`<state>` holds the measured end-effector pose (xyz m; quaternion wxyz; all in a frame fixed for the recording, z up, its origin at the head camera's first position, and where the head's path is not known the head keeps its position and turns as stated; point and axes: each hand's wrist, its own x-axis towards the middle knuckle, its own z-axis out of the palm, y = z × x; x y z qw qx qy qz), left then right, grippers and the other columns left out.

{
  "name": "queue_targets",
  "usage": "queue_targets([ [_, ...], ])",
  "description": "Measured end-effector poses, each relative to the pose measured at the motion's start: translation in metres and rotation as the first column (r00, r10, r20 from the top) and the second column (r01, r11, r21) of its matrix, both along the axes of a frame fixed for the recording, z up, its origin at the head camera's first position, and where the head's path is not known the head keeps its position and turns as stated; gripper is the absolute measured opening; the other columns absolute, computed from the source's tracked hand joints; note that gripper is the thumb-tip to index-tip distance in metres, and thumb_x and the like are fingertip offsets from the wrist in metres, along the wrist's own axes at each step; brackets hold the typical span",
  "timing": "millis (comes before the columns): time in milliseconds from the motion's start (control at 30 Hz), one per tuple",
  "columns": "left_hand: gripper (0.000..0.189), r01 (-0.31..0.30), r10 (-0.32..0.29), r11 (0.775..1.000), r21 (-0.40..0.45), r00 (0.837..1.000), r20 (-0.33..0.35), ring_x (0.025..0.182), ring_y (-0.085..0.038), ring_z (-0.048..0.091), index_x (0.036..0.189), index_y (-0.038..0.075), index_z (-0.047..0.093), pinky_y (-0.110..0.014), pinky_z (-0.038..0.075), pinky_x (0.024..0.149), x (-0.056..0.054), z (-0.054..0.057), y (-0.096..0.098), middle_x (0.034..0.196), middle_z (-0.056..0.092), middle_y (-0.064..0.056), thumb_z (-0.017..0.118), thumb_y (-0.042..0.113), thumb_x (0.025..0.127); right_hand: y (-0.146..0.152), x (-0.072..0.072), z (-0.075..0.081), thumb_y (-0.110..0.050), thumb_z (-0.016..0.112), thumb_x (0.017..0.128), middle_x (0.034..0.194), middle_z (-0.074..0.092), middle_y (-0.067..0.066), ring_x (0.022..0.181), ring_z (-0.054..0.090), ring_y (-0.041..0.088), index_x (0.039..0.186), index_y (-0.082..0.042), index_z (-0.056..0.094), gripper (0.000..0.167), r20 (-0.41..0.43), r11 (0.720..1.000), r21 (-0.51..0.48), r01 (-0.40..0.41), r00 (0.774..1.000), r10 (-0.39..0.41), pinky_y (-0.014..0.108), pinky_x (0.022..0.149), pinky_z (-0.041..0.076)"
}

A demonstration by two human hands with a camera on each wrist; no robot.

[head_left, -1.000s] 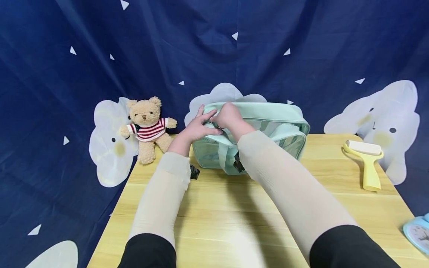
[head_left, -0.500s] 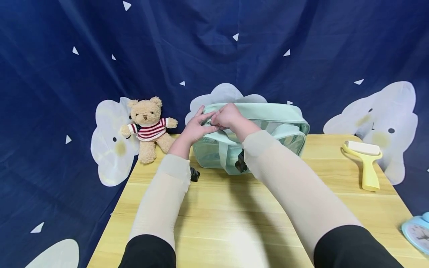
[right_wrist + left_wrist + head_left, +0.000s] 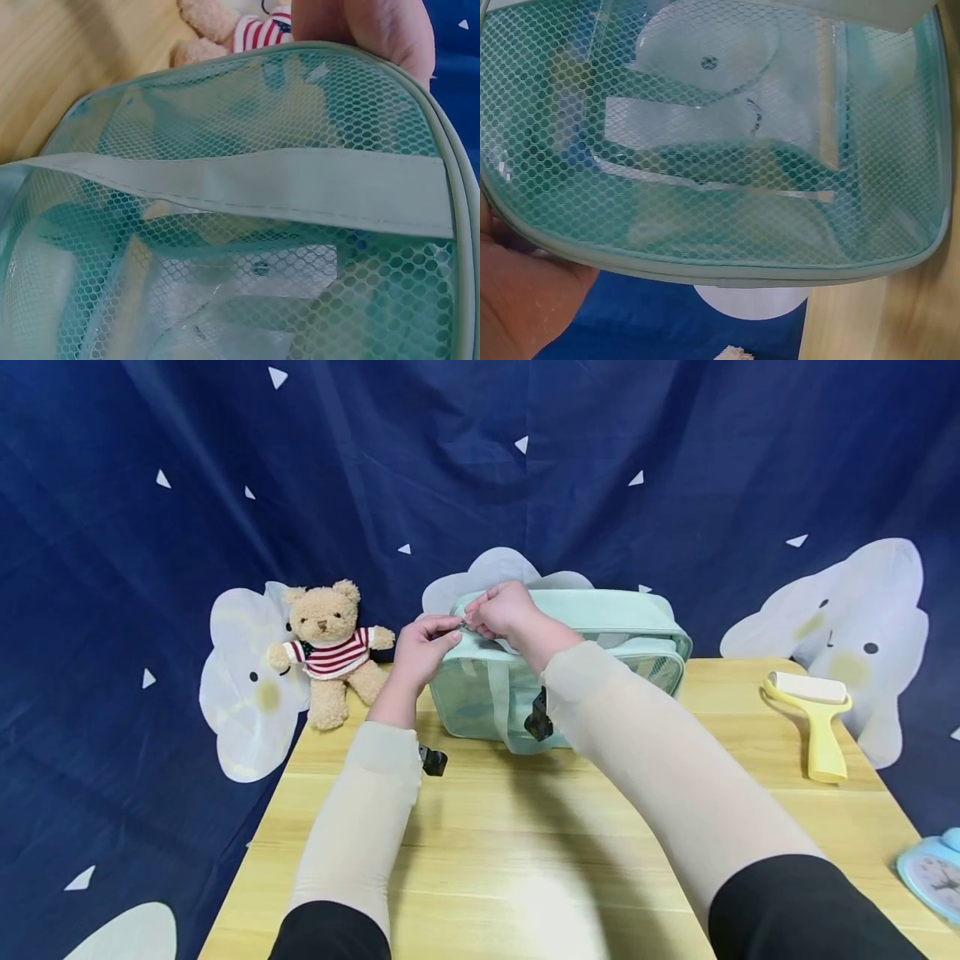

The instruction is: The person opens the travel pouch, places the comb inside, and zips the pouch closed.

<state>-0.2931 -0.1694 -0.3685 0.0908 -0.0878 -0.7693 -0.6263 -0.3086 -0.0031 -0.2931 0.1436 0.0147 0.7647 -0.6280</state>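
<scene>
A mint-green bag (image 3: 615, 608) with clear mesh sides and a carrying strap (image 3: 500, 693) stands upright at the back of the table. At its upper left corner both hands meet over the zipper. My left hand (image 3: 420, 652) pinches a small dark piece there, apparently a zipper pull, between thumb and fingers. Curled fingers of my right hand (image 3: 510, 612) pinch at the same spot from the right; exactly what they hold I cannot tell. Through the mesh (image 3: 727, 217) in the left wrist view, pale flat items and clear plastic show inside the bag.
A teddy bear (image 3: 327, 631) in a striped shirt sits left of the bag. On the right of the wooden table (image 3: 480, 843) lie a yellow-handled lint roller (image 3: 825, 739) and a light blue clock (image 3: 933, 877). A dark blue curtain (image 3: 637, 410) hangs behind.
My left hand has gone from spread fingers on the bag's corner to a pinch there, shifting slightly left. My right hand has moved slightly left and up, staying curled.
</scene>
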Motion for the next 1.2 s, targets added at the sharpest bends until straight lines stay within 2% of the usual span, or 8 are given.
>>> queue_targets([
  [133,0.029,-0.002,0.007,0.998,-0.057,0.997,0.076,0.114,-0.024,0.064,0.124,-0.010,0.073,-0.022,0.051,0.092,-0.004,0.003,-0.001,0.129,0.069,-0.024,0.074,0.002,0.098,0.002,-0.001,0.001,0.007,0.066,0.098,0.076,0.067,0.006,0.060,0.053,0.012,0.118,0.009,0.073,0.021,0.011,1.000,-0.002,-0.001,1.000,0.001,0.022,0.056,0.045],
  [233,0.027,0.022,-0.009,0.993,-0.119,0.994,0.109,0.112,-0.024,0.062,0.123,-0.010,0.073,-0.023,0.049,0.090,-0.007,0.006,-0.002,0.128,0.066,-0.023,0.073,0.005,0.100,0.004,-0.001,0.000,0.007,0.066,0.098,0.076,0.068,0.006,0.061,0.054,0.012,0.117,0.008,0.074,0.021,0.009,1.000,0.005,-0.005,1.000,0.005,0.022,0.056,0.046],
  [400,0.025,0.074,-0.045,0.971,-0.226,0.990,0.133,0.112,-0.027,0.059,0.122,-0.009,0.072,-0.029,0.047,0.092,-0.007,0.013,-0.004,0.125,0.066,-0.021,0.068,0.007,0.104,0.006,-0.001,0.002,0.006,0.068,0.098,0.077,0.067,0.006,0.062,0.055,0.013,0.114,0.007,0.075,0.017,0.005,0.999,0.033,-0.024,1.000,0.024,0.022,0.058,0.048],
  [533,0.025,0.072,-0.039,0.960,-0.270,0.991,0.127,0.109,-0.026,0.062,0.121,-0.007,0.074,-0.029,0.048,0.091,-0.006,0.015,-0.004,0.121,0.071,-0.020,0.069,0.009,0.104,0.009,-0.003,0.002,0.007,0.068,0.097,0.075,0.064,0.005,0.062,0.054,0.013,0.110,0.007,0.074,0.015,0.013,0.999,0.036,-0.033,0.999,0.032,0.023,0.059,0.049],
  [767,0.024,0.067,-0.037,0.962,-0.266,0.993,0.115,0.106,-0.025,0.063,0.120,-0.006,0.075,-0.028,0.049,0.087,-0.004,0.018,0.003,0.119,0.073,-0.020,0.071,0.011,0.103,0.020,-0.003,0.004,0.007,0.068,0.097,0.080,0.064,0.006,0.065,0.054,0.014,0.112,0.006,0.074,0.016,0.031,0.997,0.072,-0.033,0.999,0.031,0.024,0.061,0.049],
  [967,0.024,0.061,-0.035,0.961,-0.269,0.995,0.098,0.105,-0.026,0.064,0.119,-0.005,0.076,-0.032,0.051,0.089,-0.006,0.016,0.006,0.116,0.074,-0.019,0.071,0.011,0.103,0.028,-0.004,0.007,0.007,0.069,0.095,0.082,0.065,0.005,0.064,0.054,0.013,0.110,0.005,0.074,0.016,0.047,0.993,0.108,-0.041,0.998,0.036,0.023,0.060,0.050],
  [1200,0.024,-0.026,0.052,0.963,-0.266,0.995,0.088,0.109,-0.028,0.063,0.122,-0.005,0.074,-0.036,0.051,0.094,-0.006,0.013,-0.002,0.120,0.072,-0.020,0.068,0.010,0.104,0.055,-0.009,0.010,0.007,0.068,0.097,0.077,0.065,0.004,0.063,0.053,0.013,0.111,0.006,0.071,0.015,0.052,0.995,0.103,-0.002,0.999,-0.003,0.023,0.060,0.049],
])
